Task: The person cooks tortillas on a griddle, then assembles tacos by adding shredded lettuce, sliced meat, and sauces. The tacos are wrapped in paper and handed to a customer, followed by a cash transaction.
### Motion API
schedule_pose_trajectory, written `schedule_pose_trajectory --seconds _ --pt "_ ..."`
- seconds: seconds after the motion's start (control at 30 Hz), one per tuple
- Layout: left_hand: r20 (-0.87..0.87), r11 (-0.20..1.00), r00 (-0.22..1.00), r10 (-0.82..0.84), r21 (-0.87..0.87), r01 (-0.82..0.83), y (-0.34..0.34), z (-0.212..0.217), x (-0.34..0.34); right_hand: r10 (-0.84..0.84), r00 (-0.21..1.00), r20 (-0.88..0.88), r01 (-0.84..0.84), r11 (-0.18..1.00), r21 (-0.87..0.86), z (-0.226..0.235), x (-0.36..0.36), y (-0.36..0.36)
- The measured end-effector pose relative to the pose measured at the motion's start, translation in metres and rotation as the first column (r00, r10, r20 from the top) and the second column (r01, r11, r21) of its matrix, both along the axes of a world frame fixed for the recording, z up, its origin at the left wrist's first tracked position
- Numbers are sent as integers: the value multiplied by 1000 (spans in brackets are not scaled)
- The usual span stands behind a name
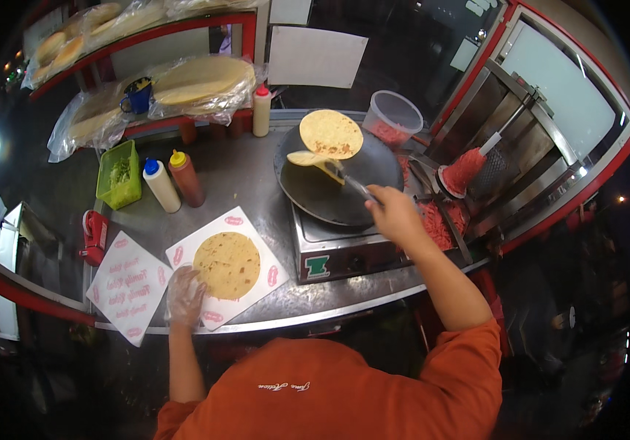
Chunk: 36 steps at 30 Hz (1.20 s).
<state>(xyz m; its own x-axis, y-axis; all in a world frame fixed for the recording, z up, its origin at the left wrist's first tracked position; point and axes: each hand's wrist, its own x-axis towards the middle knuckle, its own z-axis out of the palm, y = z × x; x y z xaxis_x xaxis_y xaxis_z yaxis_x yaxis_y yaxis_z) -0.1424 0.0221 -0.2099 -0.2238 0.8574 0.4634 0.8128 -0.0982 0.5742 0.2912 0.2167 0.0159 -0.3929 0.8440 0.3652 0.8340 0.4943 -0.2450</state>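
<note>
Left hand: the left hand (183,295) wears a thin clear glove and rests flat on the edge of a paper sheet (274,258), fingers a little apart, holding nothing.
Right hand: the right hand (394,214) is closed around the handle of the tongs (350,182), over the near rim of the pan.
Tongs: the tips are clamped on a small folded tortilla (306,158), which is lifted just above the pan.
Pan: the pan (326,198) is dark and round and sits on a metal burner (337,253) at the right side of the counter (249,165).
Second tortilla: a round flat tortilla (331,133) lies on the far rim of the pan, partly over the edge, touching the folded one.
Tortilla on paper: a third tortilla (227,265) lies flat in the middle of the paper sheet, just right of the left hand, not touched by it.
Second sheet: another paper sheet (128,286) lies to the left, with nothing on it.
Bottles: a white squeeze bottle (161,186) and a red one (186,179) stand side by side behind the sheets; one more pale bottle (261,110) stands further back.
Green basket: a green basket (118,175) with chopped greens stands left of the bottles.
Meat: red minced meat (439,224) lies in a tray right of the burner.
Shelves: stacks of tortillas in plastic bags (201,82) lie on the red shelves behind.
</note>
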Motion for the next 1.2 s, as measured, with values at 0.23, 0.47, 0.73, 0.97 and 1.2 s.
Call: schedule_pose_trajectory --seconds 0.23,0.47,0.73,0.97,1.2 --pt "-101 998 993 61 14 -60 -70 29 66 -221 969 -109 47 597 -801 76 120 25" --pt "184 957 940 -288 43 285 -83 40 157 -39 998 -45 -8 660 -752 109 196 72" --pt "476 687 719 -506 -282 670 -62 16 202 -204 917 -344 -79 752 -654 20 69 233" --pt "679 728 732 45 -525 442 -142 -43 209 287 950 -121 -310 912 -267 90 59 198" --pt "716 606 602 354 -665 436 -177 -63 220 469 879 81 -461 882 -102 62 32 187"
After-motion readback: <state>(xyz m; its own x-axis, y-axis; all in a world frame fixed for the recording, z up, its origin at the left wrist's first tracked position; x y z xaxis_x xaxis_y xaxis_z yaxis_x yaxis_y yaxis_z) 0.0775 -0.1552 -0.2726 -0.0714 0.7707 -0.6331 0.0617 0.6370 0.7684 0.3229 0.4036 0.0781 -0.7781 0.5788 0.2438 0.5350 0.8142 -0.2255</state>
